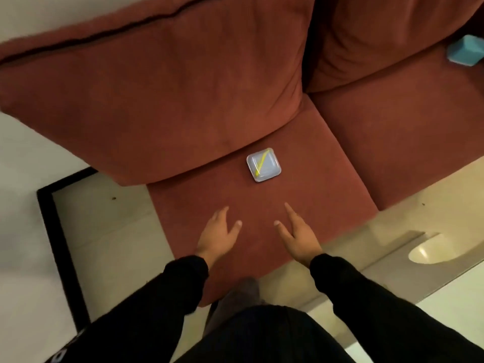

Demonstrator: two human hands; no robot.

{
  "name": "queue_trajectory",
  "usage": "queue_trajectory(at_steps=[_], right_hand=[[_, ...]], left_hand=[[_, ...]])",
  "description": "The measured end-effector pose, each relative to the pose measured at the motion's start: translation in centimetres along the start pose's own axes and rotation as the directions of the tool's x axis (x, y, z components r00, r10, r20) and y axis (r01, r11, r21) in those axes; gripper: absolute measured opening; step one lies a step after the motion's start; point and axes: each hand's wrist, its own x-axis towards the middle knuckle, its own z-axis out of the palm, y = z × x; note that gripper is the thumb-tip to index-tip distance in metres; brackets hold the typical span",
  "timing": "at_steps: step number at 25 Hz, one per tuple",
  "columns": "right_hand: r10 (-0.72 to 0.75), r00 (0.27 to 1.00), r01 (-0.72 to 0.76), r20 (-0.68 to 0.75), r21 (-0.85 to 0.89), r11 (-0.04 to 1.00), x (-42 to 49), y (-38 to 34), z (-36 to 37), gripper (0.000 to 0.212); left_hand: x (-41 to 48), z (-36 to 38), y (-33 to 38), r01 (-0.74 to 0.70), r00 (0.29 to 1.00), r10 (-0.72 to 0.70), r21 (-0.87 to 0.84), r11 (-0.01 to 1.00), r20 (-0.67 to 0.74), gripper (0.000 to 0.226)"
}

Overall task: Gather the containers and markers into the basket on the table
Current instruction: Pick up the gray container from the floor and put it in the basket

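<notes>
A small square clear container point(263, 164) with a yellow mark on its lid lies flat on the red sofa seat point(301, 205), close to the back cushion. My left hand point(218, 233) and my right hand point(297, 235) hover over the seat's front part, below the container and apart from it. Both hands have their fingers spread and hold nothing. Black sleeves cover both arms. No basket, table or marker is in view.
A large red back cushion point(167, 87) leans over the seat's left. A light blue object point(465, 52) rests at the sofa's far right. Pale tiled floor point(110, 231) with a black border lies left; a pale slipper-like shape point(432, 251) lies on the floor at right.
</notes>
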Motion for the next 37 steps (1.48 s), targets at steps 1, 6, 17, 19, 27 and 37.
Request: queue_trajectory(at_steps=[1, 6, 17, 19, 27, 37], right_hand=[[0.017, 1.0, -0.017, 0.009, -0.025, 1.0, 3.1, -0.7, -0.2, 0.072], [0.12, 0.993, -0.12, -0.01, -0.189, 0.975, 17.9, -3.4, 0.2, 0.084], [0.276, 0.954, -0.299, -0.119, -0.471, 0.83, 34.0, -3.8, 4.6, 0.12], [0.282, 0.951, -0.306, -0.126, -0.514, 0.802, 34.1, -3.6, 5.5, 0.115], [0.17, 0.962, -0.243, -0.213, -0.385, 0.89, 26.4, -3.7, 3.1, 0.092], [0.391, 0.793, -0.437, -0.467, 0.012, 0.9, -3.6, 2.9, -1.7, 0.076]], left_hand=[[3.4, -0.8, 0.7, -0.015, 1.0, 0.015, 0.037, 0.999, 0.012, 0.07], [17.8, -2.9, 2.4, -0.068, 0.997, 0.062, 0.2, 0.978, 0.037, 0.07], [26.9, 2.6, -1.6, -0.173, 0.982, 0.098, 0.57, 0.803, 0.161, 0.099], [27.1, 3.1, -2.4, -0.208, 0.975, 0.113, 0.617, 0.759, 0.189, 0.107], [24.8, 1.6, 1.0, -0.218, 0.974, 0.123, 0.656, 0.723, 0.189, 0.094], [3.5, 7.0, 10.4, -0.61, 0.792, 0.378, 0.598, 0.52, 0.479, 0.07]])
